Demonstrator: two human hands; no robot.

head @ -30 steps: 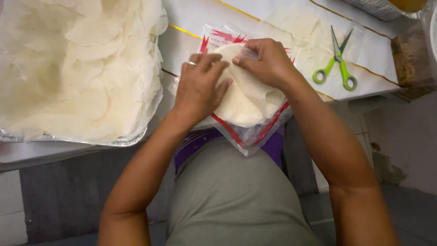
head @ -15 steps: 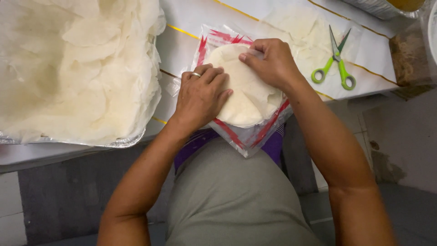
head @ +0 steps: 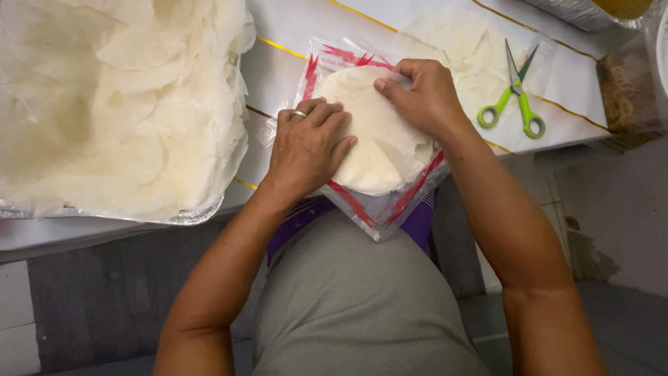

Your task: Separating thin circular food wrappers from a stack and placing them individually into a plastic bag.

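Pale, round flat wrappers are sitting stacked inside a clear plastic bag with red edging, which is hanging over the near edge of the white table. Left hand is lying flat and open on the stack, while the right hand is curling its fingers over the far rim, pinching it. Green-handled scissors are lying just right, and a foil tray of loose wrappers is sitting to the left.

Food-prep kitchen: foil tray of wrappers
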